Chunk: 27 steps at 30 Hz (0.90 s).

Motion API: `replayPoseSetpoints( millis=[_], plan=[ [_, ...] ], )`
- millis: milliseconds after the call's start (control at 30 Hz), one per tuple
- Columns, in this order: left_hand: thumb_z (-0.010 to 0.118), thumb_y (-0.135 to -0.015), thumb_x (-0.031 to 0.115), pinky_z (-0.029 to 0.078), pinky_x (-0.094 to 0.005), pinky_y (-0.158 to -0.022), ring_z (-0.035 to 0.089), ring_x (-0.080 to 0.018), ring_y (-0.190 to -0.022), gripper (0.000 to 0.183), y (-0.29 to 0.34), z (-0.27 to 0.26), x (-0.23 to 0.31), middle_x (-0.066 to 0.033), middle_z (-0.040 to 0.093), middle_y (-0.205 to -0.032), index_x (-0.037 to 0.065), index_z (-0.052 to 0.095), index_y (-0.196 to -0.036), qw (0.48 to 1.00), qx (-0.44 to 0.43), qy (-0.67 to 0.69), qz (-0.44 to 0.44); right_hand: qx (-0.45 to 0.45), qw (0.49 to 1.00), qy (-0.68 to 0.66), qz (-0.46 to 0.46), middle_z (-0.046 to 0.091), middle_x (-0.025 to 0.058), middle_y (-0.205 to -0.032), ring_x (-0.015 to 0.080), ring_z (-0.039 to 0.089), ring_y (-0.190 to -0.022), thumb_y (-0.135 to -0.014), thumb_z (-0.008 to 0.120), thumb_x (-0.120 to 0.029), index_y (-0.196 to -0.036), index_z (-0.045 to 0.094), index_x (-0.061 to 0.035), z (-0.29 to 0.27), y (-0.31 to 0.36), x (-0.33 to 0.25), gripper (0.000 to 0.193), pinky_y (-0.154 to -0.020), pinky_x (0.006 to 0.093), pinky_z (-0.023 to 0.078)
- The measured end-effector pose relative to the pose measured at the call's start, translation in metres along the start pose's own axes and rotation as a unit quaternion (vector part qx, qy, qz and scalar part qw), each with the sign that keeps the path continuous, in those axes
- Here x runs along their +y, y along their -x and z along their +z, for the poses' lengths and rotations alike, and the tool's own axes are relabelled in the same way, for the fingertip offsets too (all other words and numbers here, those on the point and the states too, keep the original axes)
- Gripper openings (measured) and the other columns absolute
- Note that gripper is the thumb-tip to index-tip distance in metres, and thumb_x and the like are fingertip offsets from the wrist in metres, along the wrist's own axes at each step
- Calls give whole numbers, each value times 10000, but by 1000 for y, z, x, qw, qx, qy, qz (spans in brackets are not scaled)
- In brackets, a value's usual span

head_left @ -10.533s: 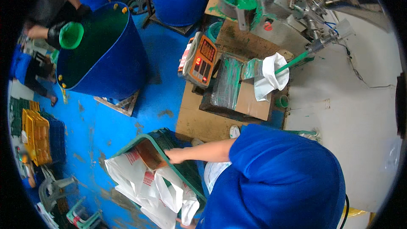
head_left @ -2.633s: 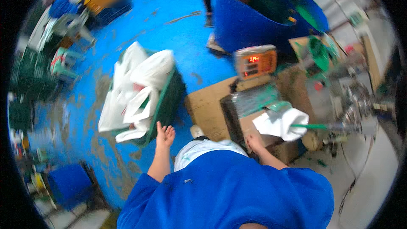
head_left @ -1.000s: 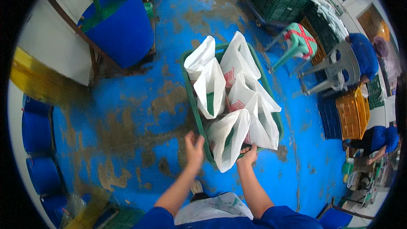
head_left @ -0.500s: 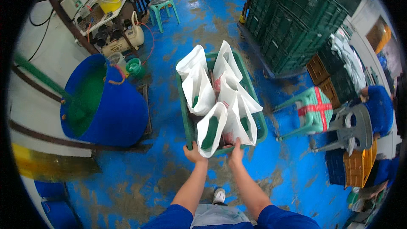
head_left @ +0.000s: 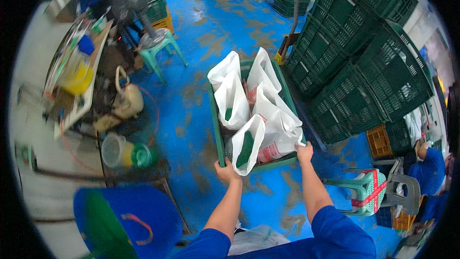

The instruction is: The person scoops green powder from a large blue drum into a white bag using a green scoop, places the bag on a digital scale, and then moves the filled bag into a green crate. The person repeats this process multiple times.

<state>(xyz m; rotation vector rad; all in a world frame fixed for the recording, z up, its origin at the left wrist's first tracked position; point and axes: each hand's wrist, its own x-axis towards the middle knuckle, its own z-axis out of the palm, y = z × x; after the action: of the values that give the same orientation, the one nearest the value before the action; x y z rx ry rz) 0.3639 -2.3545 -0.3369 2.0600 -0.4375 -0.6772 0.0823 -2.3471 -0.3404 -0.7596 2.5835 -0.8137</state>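
I have both hands on a green plastic crate in front of me, above the blue floor. My left hand is closed around its near left corner. At the near right corner my right hand grips the rim beside a white bag. Several white bags stand upright in the crate in two rows, their tops gaping. Red print shows on a few. Green shows inside the nearest bag; what the others hold is mostly hidden.
Tall stacks of dark green crates stand close on the right, near a green stool with red tape and a seated person. On the left are a blue tub, buckets, a beige tank and a fan on a stool.
My right hand has shifted from the middle of the crate's near edge to its near right corner. I have moved forward: the tub now lies lower left, and the crate stacks look closer.
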Motion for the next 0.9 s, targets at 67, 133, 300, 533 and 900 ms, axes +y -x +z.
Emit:
replayPoseSetpoints(
  millis=[67,133,300,533,900],
  plan=[
    [697,-739,158,447,-395,-675,590,-301,-727,272,-32,42,28,-157,628,-829,-7,573,-916,1000,-4,0,22,22,999,23,27,612,258,-963,407,582,-929,-585,735,-212,-999,578,32,27,-33,-39,506,-809,433,457],
    [700,-733,176,448,-401,-677,590,-308,-722,283,-86,99,68,-161,629,-817,-3,575,-914,999,-16,-5,40,16,999,-2,50,612,259,-961,403,583,-934,-585,735,-211,-1000,577,33,62,-72,-91,506,-813,432,455],
    [702,-718,234,443,-429,-670,595,-332,-706,307,-191,212,146,-167,631,-774,12,583,-893,996,-59,-51,50,49,995,-35,78,613,262,-953,400,587,-924,-614,707,-181,-1014,567,21,134,-155,-195,470,-794,433,454],
    [723,-711,240,446,-404,-607,590,-301,-625,268,-347,362,269,-139,635,-725,24,592,-801,972,-126,-78,184,110,981,-81,140,592,286,-928,446,559,-908,-717,641,-280,-1014,533,23,242,-222,-320,438,-770,455,438],
    [753,-699,297,439,-341,-560,537,-164,-573,306,-513,654,490,-93,633,-680,34,609,-760,916,-295,-114,248,209,922,-146,292,545,294,-1071,425,518,-1024,-698,681,-131,-1104,474,84,382,-368,-530,504,-880,428,390]
  ],
)
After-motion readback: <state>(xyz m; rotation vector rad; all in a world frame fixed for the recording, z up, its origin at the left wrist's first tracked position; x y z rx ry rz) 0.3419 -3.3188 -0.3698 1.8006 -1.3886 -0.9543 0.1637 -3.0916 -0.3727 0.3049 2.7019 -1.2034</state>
